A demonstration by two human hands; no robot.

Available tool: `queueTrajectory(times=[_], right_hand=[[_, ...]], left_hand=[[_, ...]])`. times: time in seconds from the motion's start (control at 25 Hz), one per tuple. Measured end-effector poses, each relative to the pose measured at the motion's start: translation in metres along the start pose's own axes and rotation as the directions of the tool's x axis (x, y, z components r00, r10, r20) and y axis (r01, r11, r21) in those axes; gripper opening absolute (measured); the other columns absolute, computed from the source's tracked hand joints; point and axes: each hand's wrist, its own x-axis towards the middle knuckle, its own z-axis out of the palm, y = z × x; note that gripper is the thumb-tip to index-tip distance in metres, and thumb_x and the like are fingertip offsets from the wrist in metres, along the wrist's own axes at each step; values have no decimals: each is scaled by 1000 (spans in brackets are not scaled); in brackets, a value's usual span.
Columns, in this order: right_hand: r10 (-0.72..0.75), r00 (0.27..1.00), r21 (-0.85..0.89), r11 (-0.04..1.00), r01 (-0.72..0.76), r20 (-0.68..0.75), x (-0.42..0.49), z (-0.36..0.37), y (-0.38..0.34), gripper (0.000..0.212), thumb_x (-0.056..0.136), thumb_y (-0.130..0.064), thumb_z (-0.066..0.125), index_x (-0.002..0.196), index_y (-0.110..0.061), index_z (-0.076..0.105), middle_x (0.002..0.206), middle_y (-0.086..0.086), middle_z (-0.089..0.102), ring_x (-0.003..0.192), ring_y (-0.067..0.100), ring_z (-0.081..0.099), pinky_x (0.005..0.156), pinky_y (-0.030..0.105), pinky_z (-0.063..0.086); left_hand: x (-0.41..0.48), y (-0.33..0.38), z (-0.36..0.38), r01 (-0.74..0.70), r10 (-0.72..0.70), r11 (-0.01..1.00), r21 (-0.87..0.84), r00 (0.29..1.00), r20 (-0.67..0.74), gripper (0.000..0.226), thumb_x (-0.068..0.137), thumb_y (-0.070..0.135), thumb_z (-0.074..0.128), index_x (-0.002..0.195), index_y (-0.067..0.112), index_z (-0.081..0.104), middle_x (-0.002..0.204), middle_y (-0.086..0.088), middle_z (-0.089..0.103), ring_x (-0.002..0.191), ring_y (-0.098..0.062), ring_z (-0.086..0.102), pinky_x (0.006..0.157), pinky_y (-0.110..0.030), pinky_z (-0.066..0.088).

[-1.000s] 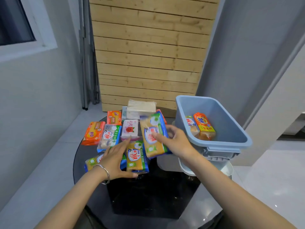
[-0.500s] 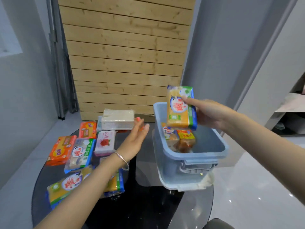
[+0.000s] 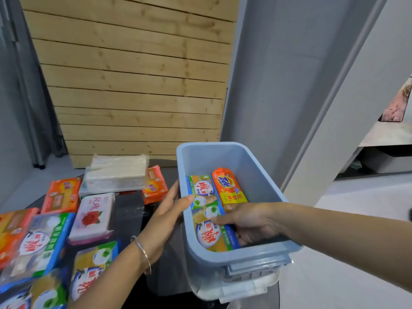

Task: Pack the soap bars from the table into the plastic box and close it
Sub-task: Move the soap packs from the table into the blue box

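Note:
The blue plastic box stands open on the dark round table. Inside lie an orange Tide bar, a yellow-and-blue bar at the back left, and a second yellow-and-blue soap bar at the front. My right hand is down inside the box with its fingers on that front bar. My left hand rests against the box's left wall, thumb over the rim, holding no soap. Several wrapped bars remain on the table to the left, among them a pink rose bar.
A clear-wrapped white block sits on the far bars, with orange bars beside it. The box stands on its whitish lid at the table's right edge. A wooden slat wall stands behind; grey floor lies to the right.
My right hand carried the yellow-and-blue bar from above the box down into it. My left hand moved from mid-air over the table onto the box's left wall.

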Motion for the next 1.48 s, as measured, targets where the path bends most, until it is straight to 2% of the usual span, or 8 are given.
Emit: queueTrajectory(times=[0.16, 0.44, 0.84, 1.0, 1.08, 1.2, 1.36, 1.48], right_hand=[[72, 996, -112, 991, -78, -61, 12, 1, 4, 27, 100, -17, 42, 122, -4, 53, 70, 4, 72, 48, 9, 63, 48, 20, 53], [88, 978, -190, 974, -124, -187, 2, 1, 1, 26, 98, -22, 46, 119, -7, 52, 119, 17, 65, 90, 27, 64, 77, 37, 54], [149, 989, -92, 985, -148, 4, -15, 21, 26, 56, 90, -57, 46, 118, -10, 58, 121, 15, 65, 90, 24, 70, 85, 36, 55], [-79, 979, -119, 991, 57, -186, -43, 37, 17, 39, 94, -47, 45, 112, -15, 59, 109, 8, 68, 96, 20, 67, 83, 30, 50], [-345, 902, -189, 934, 303, -259, -62, 46, -1, 35, 95, -43, 45, 112, -17, 62, 105, 0, 69, 86, 9, 66, 80, 26, 49], [-594, 775, -104, 803, 587, -216, -79, 76, -31, 35, 96, -37, 45, 121, -18, 60, 126, -5, 61, 116, 9, 56, 102, 27, 41], [-410, 912, -72, 909, 411, 34, -58, 150, -35, 47, 97, -37, 42, 134, -8, 48, 143, 8, 49, 132, 24, 45, 103, 30, 37], [-220, 975, -113, 969, 222, 28, -32, 203, -11, 47, 100, -35, 38, 139, -11, 40, 147, 9, 43, 133, 27, 42, 86, 15, 49]], left_hand=[[0, -2, 2, -8, 7, 999, -37, 1000, -24, 62, 69, 39, 60, 129, 44, 46, 115, 8, 69, 104, -15, 67, 90, -39, 53], [-1, 2, 0, -1, 1, 1000, 6, 1000, -1, 62, 72, 36, 58, 132, 43, 43, 109, 16, 70, 100, -7, 67, 79, -24, 57], [-39, 7, 4, 24, -27, 998, 60, 999, 44, 47, 75, 37, 54, 119, 48, 45, 102, 24, 70, 96, 0, 67, 68, -16, 55], [-56, 15, -16, -4, 16, 970, 245, 999, -45, 46, 89, 29, 50, 134, 29, 42, 128, 17, 57, 113, 5, 55, 84, -6, 44], [-68, 21, -48, -21, 96, 903, 429, 983, -156, 46, 91, 29, 48, 136, 24, 42, 137, 9, 48, 121, -3, 47, 87, -1, 36], [-94, 21, -115, 141, 129, 708, 692, 937, -324, 49, 93, 40, 42, 137, 19, 42, 140, 0, 48, 119, -10, 47, 96, -20, 36], [-124, 1, -167, 355, 50, 227, 907, 926, -375, 58, 90, 56, 27, 112, 16, 62, 123, -11, 63, 111, -27, 56, 94, -35, 43], [-129, -20, -170, 352, 4, 44, 935, 936, -352, 48, 95, 50, 24, 132, 29, 48, 147, -6, 39, 136, -24, 32, 112, -35, 23]])
